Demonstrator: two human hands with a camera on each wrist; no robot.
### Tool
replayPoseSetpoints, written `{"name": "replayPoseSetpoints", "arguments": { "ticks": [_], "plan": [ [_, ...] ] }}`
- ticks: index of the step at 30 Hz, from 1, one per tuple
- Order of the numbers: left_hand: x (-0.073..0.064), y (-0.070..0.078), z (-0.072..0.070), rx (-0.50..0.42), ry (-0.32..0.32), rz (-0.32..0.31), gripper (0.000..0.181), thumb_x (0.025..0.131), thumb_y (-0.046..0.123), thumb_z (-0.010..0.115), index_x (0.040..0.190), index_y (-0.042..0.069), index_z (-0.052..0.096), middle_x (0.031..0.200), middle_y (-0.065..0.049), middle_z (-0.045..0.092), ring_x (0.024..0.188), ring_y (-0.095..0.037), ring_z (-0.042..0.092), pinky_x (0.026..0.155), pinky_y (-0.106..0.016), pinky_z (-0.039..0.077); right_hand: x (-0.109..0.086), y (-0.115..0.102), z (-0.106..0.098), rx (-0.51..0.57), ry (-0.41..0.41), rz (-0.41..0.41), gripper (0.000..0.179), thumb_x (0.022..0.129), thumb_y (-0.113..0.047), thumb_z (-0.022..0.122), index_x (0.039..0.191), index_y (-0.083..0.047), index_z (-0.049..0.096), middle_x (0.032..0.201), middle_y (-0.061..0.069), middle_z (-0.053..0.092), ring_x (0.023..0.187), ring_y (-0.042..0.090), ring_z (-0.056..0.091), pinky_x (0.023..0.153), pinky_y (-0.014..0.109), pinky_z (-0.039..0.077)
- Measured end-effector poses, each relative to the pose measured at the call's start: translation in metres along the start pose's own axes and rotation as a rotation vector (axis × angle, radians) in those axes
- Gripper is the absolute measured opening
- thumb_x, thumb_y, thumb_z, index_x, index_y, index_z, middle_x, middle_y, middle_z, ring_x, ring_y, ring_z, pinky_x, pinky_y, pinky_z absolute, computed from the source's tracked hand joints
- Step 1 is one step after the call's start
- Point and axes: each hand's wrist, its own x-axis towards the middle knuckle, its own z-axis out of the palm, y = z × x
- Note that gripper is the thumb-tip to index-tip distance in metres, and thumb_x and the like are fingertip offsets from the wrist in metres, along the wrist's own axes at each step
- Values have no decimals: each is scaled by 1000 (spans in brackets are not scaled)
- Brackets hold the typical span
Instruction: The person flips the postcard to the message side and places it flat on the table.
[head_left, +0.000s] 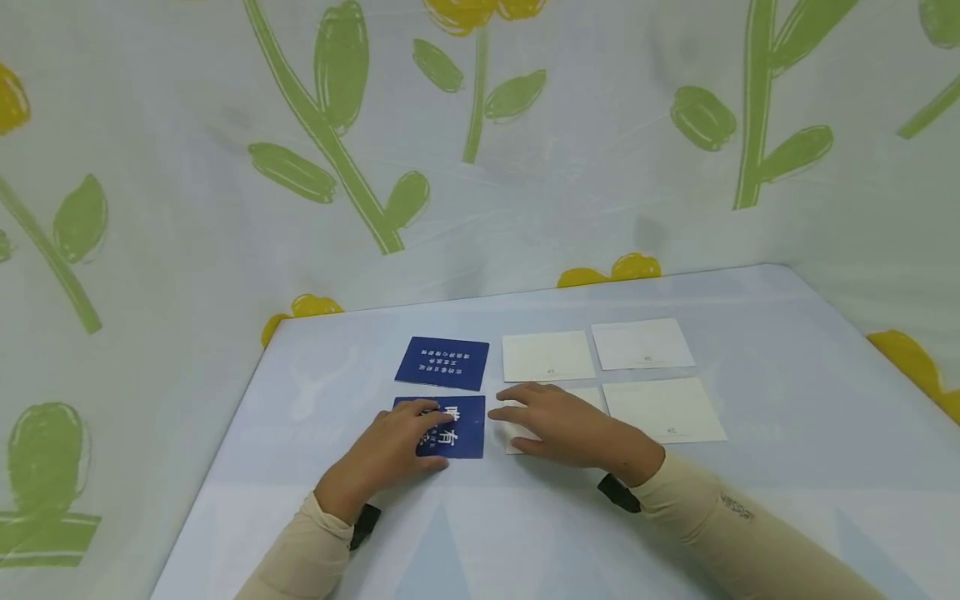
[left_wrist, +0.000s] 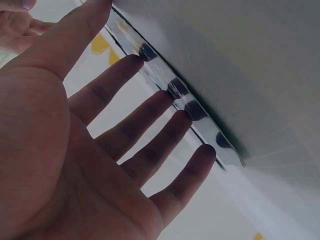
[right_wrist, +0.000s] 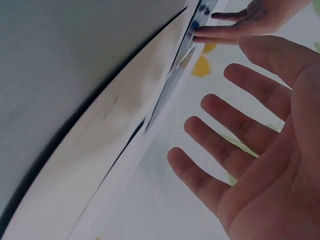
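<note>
My left hand (head_left: pixel 396 446) rests its fingertips on a dark blue card (head_left: pixel 471 429) with large white characters, covering its left part. In the left wrist view the fingers (left_wrist: pixel 145 130) are spread and fairly straight, their tips right at the glossy card surface (left_wrist: pixel 225 150). My right hand (head_left: pixel 562 425) is over a cream card (head_left: pixel 517 446) in the front row and hides much of it. Seen from the right wrist, its fingers (right_wrist: pixel 235 120) are spread, relaxed and apart from the pale card (right_wrist: pixel 100 130), with nothing in them.
Behind the left hand lies another blue card (head_left: pixel 442 363) with small white writing. Further cream and white cards lie to the right: one at the back (head_left: pixel 547 354), a white one (head_left: pixel 642 344) and a front one (head_left: pixel 667 408). The pale table (head_left: pixel 300 467) meets a flower-patterned cloth.
</note>
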Motion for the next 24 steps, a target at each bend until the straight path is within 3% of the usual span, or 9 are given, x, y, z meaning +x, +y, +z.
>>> {"name": "replayPoseSetpoints", "arguments": {
  "ticks": [5, 11, 24],
  "plan": [
    [0, 0, -1, 13, 10, 17, 60, 78, 45, 84, 132, 27, 66, 142, -6, 59, 135, -32, 51, 108, -55, 44, 12, -7, 1, -11, -13, -41, 43, 96, -32, 67, 137, -20, 61, 142, 6, 59, 133, 28, 54, 110, 46, 46],
    [1, 1, -3, 38, 30, 50, 58, 79, 46, 83, 130, 25, 67, 137, -4, 63, 132, -29, 55, 106, -53, 46, 22, -9, 5, 8, -52, -14, 41, 96, -33, 67, 135, -19, 63, 138, 4, 63, 130, 25, 57, 109, 43, 47],
    [0, -3, -7, 84, 58, 111, 46, 80, 49, 80, 119, 25, 74, 129, -1, 70, 124, -21, 64, 100, -52, 49, 26, -6, 12, 27, -68, -22, 39, 94, -33, 70, 129, -17, 68, 131, 3, 67, 126, 22, 61, 107, 40, 49]
  ]
}}
